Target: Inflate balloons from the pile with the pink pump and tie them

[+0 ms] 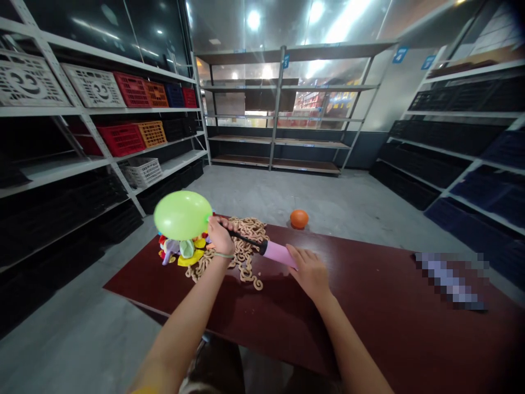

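A light green balloon point(183, 215), swollen with air, sits at the black nozzle end of a pink hand pump point(280, 254). My left hand point(220, 235) is closed round the balloon's neck and the nozzle. Around the pump's pink barrel, at its right end, my right hand point(309, 271) is wrapped. Beneath the pump and my left hand lies a heap of tan, curly strands point(246, 257). Limp balloons in yellow, purple, red and pale green point(186, 249) are piled under the green balloon.
The dark red table point(361, 306) bears a pixelated, purplish long object point(449, 282) at the right. Beyond its far edge, an orange balloon point(299, 219) rests on the floor. Shelves with crates point(123, 139) stand left, more shelves point(273, 142) at the back and right.
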### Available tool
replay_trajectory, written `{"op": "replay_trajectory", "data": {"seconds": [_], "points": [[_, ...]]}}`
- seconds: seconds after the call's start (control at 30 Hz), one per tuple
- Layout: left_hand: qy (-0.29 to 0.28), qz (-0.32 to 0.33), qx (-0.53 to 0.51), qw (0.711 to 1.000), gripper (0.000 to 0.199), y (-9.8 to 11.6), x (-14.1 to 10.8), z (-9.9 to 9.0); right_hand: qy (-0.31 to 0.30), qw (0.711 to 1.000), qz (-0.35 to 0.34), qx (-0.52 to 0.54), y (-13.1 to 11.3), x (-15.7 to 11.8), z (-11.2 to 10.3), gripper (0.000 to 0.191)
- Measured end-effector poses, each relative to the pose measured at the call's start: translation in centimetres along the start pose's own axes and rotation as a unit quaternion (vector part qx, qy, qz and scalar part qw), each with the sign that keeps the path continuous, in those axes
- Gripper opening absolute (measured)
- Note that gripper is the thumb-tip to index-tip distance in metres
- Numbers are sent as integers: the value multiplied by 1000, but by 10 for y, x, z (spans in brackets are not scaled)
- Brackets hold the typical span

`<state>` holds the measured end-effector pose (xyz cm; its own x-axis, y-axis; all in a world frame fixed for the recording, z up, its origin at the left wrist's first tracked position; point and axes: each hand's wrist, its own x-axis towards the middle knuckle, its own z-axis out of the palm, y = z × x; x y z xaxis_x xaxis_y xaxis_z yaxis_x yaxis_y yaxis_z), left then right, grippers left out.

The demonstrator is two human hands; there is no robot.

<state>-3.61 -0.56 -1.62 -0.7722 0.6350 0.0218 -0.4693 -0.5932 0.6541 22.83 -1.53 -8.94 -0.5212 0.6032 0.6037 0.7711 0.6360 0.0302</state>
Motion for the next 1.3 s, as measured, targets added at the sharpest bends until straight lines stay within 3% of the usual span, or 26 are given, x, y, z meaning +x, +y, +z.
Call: {"op": "replay_trajectory", "data": {"seconds": [0.1, 0.2, 0.4, 0.53, 0.63, 0.83, 0.9, 1.0, 1.2, 1.3], "points": [[7, 16, -14, 1000, 35, 21, 17, 2, 17, 999, 42, -3, 3, 0, -3, 50], [-10, 12, -28, 999, 38, 25, 10, 4, 15, 998, 57, -7, -5, -2, -2, 50], [-92, -23, -12, 995, 38, -7, -37, 13, 26, 997, 68, 32, -37, -4, 8, 49], [-90, -12, -11, 996, 39, -22, -46, 12, 29, 996, 68, 42, -40, -5, 11, 50], [-61, -5, 11, 998, 38, -12, -31, 6, 12, 999, 34, 34, -29, -4, 6, 53], [-17, 45, 27, 999, 30, 47, 24, 3, 36, 999, -4, 5, -14, 1, -3, 48], [1, 51, 25, 998, 29, 55, 32, 4, 41, 999, -5, 7, -16, 0, -1, 47], [-3, 42, 25, 999, 28, 41, 21, 4, 36, 999, -3, 14, -24, -2, 4, 48], [-33, -17, 26, 999, 36, -21, -32, 1, 20, 999, 24, 38, -39, -5, 7, 49], [-36, -32, 61, 997, 39, -25, -24, -4, 6, 999, 15, 35, -39, -3, 6, 50]]}}
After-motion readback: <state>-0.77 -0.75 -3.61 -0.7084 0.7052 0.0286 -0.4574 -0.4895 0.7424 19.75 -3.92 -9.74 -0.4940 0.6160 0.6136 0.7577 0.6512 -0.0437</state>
